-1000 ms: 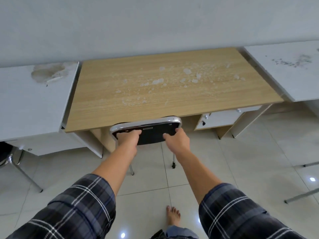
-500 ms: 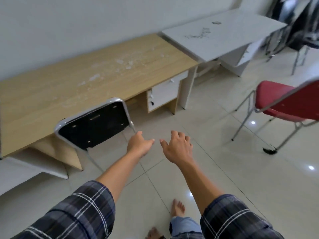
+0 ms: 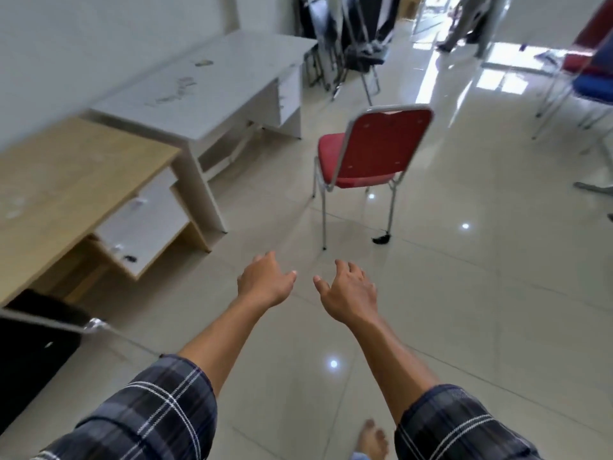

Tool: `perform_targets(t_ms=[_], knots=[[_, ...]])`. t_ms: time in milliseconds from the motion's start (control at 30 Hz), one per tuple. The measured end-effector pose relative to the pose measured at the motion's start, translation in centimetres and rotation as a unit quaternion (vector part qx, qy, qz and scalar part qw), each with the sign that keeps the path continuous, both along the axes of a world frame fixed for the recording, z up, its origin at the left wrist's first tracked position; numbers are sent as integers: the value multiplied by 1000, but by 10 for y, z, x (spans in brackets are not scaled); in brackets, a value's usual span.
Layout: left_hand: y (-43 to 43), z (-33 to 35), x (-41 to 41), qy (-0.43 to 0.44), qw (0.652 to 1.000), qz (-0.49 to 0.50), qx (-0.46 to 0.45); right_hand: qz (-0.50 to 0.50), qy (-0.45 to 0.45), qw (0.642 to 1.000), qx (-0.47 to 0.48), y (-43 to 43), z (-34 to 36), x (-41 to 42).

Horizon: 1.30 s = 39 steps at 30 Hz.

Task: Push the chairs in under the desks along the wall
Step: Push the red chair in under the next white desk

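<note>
A red chair (image 3: 371, 151) with a chrome frame stands on the tiled floor, out from the white desk (image 3: 212, 81) along the wall, its back turned to me. The wooden desk (image 3: 66, 180) is at the left. The black chair (image 3: 30, 353) sits tucked at the wooden desk, at the lower left edge of the view. My left hand (image 3: 263, 282) and my right hand (image 3: 348, 292) hover empty over the floor, fingers spread, well short of the red chair.
Several stacked chairs (image 3: 345, 34) stand beyond the white desk at the back. A blue and a red chair (image 3: 590, 81) are at the far right. A person's legs (image 3: 464, 24) show near the bright doorway. Open tiled floor lies between me and the red chair.
Both hands let go of the black chair's back. My view swung right, so the black chair slid to the left edge and the red chair came to the centre.
</note>
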<state>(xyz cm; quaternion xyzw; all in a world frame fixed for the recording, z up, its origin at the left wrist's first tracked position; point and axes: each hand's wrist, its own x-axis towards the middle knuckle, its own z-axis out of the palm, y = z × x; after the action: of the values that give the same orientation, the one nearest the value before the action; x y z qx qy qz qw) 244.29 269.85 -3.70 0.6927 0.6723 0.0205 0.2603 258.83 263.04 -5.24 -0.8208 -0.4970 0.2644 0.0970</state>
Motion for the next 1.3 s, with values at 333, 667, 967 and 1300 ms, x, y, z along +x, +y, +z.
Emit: perform_targets(t_ms=[333, 667, 967, 1300], knots=[[47, 13, 222, 13, 998, -59, 28, -68, 4, 997, 22, 31, 13, 225], [175, 10, 339, 1, 997, -49, 57, -89, 21, 993, 75, 153, 17, 332], [340, 27, 403, -18, 996, -18, 83, -116, 65, 985, 110, 307, 25, 407], [459, 20, 436, -23, 989, 131, 59, -217, 179, 953, 113, 467, 26, 480]])
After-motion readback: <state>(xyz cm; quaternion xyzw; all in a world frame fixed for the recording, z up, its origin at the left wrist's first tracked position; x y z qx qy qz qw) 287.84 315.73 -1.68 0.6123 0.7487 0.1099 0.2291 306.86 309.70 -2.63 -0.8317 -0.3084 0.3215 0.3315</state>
